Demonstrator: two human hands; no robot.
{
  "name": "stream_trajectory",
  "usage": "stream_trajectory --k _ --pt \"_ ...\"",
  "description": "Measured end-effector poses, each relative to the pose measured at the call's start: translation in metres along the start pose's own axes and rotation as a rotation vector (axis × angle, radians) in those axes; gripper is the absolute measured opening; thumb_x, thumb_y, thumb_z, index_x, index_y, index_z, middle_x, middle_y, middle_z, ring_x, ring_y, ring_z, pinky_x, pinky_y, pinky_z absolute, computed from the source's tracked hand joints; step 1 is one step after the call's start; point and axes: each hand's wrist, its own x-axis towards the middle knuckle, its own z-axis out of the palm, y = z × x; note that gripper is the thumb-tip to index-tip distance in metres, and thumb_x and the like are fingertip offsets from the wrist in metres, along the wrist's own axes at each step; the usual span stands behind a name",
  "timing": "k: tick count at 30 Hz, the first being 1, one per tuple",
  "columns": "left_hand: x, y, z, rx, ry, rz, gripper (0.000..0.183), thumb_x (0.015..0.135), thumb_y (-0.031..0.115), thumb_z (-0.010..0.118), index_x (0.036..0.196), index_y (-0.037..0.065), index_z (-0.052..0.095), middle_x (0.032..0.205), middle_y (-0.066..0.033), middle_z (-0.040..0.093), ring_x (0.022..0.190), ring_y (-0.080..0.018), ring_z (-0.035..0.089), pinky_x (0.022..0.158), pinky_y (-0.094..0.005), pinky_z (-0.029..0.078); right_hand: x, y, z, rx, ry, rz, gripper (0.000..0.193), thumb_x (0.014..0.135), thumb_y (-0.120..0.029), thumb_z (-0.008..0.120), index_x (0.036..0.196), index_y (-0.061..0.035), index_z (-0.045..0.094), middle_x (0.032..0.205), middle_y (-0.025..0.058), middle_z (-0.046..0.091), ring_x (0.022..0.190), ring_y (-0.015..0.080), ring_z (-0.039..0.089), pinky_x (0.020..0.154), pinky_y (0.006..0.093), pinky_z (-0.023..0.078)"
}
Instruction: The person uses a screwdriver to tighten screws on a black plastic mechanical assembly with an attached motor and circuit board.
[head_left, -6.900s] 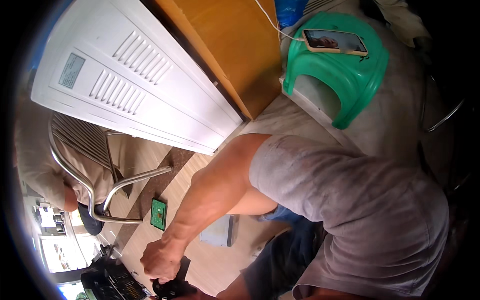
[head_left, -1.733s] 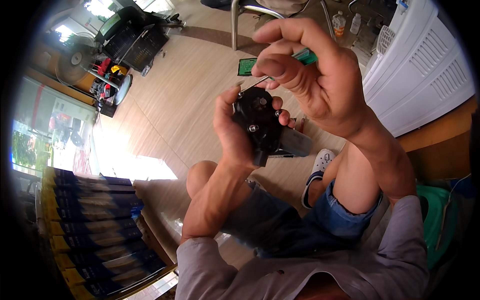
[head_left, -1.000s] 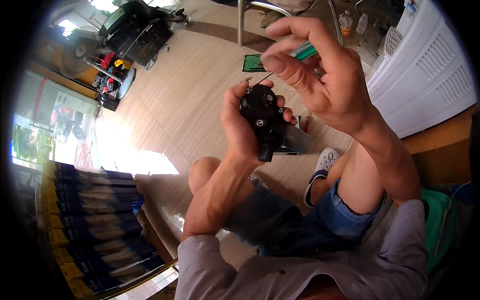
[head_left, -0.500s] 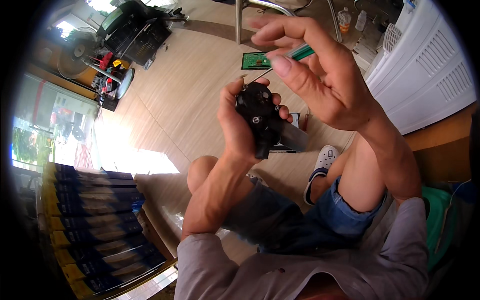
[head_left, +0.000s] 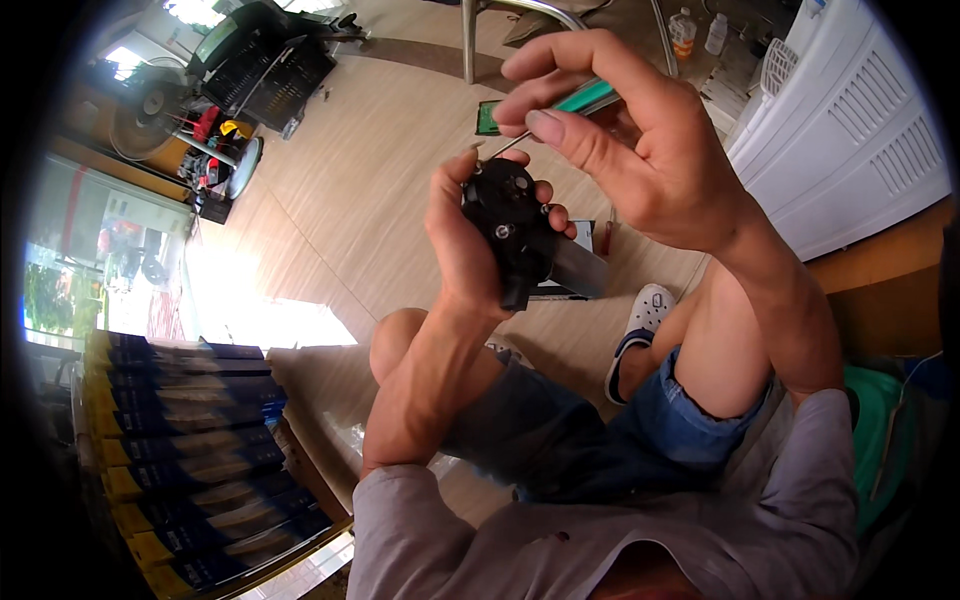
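My left hand [head_left: 462, 225] is closed around a black plastic housing [head_left: 508, 207] with round metal screw or shaft ends on its face; the fingers wrap behind it and the thumb lies along its upper left edge. In my right hand [head_left: 645, 160] is a screwdriver with a green handle [head_left: 588, 97], pinched between thumb and fingers. The thin metal shaft slants down left, its tip at the top edge of the housing near my left thumb. A silvery block [head_left: 579, 270] shows just beneath the housing; I cannot tell whether it belongs to it.
On the floor beyond my hands lies a green circuit board [head_left: 488, 118], partly hidden by my fingers. Stacked blue and yellow boxes [head_left: 190, 440] stand at left. A white vented appliance [head_left: 860, 130] is at right. Farther off are a fan [head_left: 150, 108], a black crate [head_left: 285, 85] and metal chair legs [head_left: 468, 40].
Both hands and the housing have shifted slightly left and up in the picture. The fingers of my right hand have changed position around the green handle, which has tilted a little.
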Motion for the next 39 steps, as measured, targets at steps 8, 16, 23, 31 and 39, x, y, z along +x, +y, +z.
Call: stream_trajectory --k 8,16,23,31,39 --pt "0.000 -0.001 0.001 0.014 -0.004 -0.008 0.045 0.092 0.048 0.049 0.107 0.006 0.054 0.079 -0.0144 0.060 0.067 -0.0325 0.062 0.068 -0.0476 0.053 0.000 0.007 0.006 -0.003 0.045 0.000 0.030 0.102 -0.015 0.057 0.127 -0.0008 0.053 0.111 0.0107 0.069 0.102 0.0184 0.069 0.080 0.0284 0.058" --pt "-0.003 0.000 -0.007 -0.045 -0.105 -0.068 0.052 0.096 0.048 0.043 0.109 0.002 0.063 0.086 -0.0188 0.067 0.075 -0.0353 0.064 0.076 -0.0503 0.054 0.000 -0.008 -0.008 -0.312 -0.063 0.266 0.025 0.102 -0.012 0.055 0.123 0.0019 0.052 0.112 0.0131 0.067 0.106 0.0189 0.068 0.086 0.0301 0.056" --pt "-0.002 0.017 -0.019 -0.046 -0.107 -0.056 0.051 0.096 0.049 0.044 0.109 0.003 0.064 0.087 -0.0183 0.066 0.075 -0.0347 0.064 0.075 -0.0496 0.054 0.005 0.011 0.010 -0.010 0.018 0.084 0.025 0.100 -0.020 0.061 0.117 -0.0011 0.058 0.113 0.0091 0.068 0.092 0.0160 0.071 0.074 0.0275 0.060" --pt "0.009 0.008 -0.009 0.250 0.023 0.066 0.058 0.099 0.056 0.040 0.101 0.001 0.060 0.074 -0.0111 0.061 0.067 -0.0240 0.059 0.077 -0.0433 0.051 0.011 0.016 -0.013 -0.165 -0.063 0.016 0.025 0.093 -0.006 0.056 0.116 0.0013 0.052 0.082 0.0183 0.067 0.069 0.0263 0.070 0.060 0.0381 0.056" --pt "-0.002 0.009 0.013 0.468 -0.109 0.112 0.050 0.096 0.051 0.045 0.096 0.003 0.058 0.082 -0.0084 0.057 0.072 -0.0200 0.056 0.067 -0.0340 0.051 0.020 0.003 -0.003 -0.328 0.039 0.066 0.020 0.085 -0.019 0.066 0.100 -0.0049 0.066 0.078 0.0132 0.070 0.079 0.0334 0.069 0.072 0.0415 0.054"
